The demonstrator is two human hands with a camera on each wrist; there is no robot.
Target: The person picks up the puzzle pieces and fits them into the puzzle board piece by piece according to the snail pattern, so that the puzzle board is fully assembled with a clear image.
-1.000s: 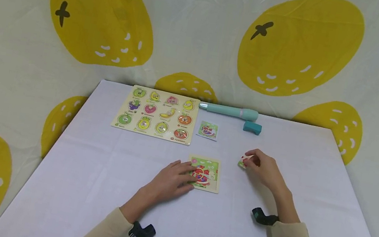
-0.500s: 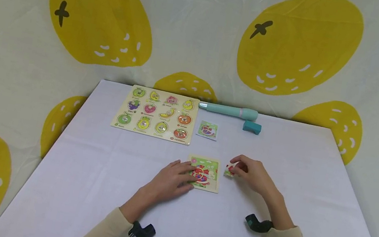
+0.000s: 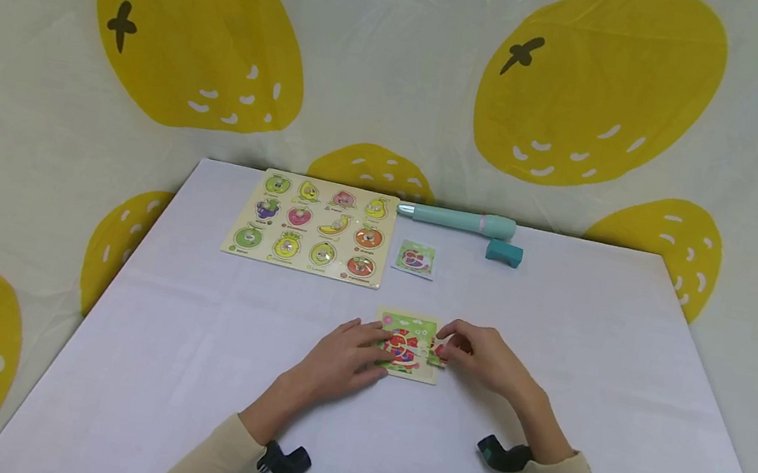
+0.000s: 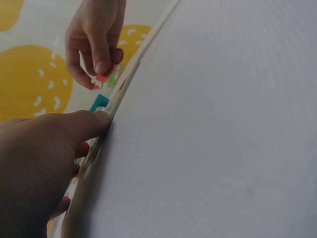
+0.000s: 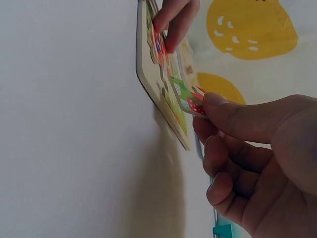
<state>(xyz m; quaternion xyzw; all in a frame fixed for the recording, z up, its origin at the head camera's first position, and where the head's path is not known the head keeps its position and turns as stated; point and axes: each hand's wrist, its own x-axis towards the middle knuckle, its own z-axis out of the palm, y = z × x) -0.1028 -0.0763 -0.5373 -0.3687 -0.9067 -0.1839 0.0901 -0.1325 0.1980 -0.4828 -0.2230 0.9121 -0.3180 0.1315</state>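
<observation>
A small wooden jigsaw puzzle [image 3: 418, 325] in a pale frame lies flat on the white table, with a bare patch at its lower right. My left hand [image 3: 346, 357] rests on its left side with fingers extended; in the left wrist view the thumb [image 4: 91, 124] lies at the board's edge. My right hand [image 3: 483, 358] pinches a puzzle piece [image 5: 190, 96] between thumb and fingertips. The piece is green and red, tilted, and held just over the frame's right side, apart from the board in the right wrist view.
Behind lies a fruit puzzle board [image 3: 310, 229]. Beside it is a small picture card [image 3: 416, 259]. A mint pen-shaped object [image 3: 456, 220] and a teal block [image 3: 504, 253] lie near the table's back edge. A patterned cloth [image 3: 397, 45] hangs behind.
My right hand has carried the puzzle piece leftward and nearer to me, from beside the puzzle to over its right edge. The left hand has stayed in place.
</observation>
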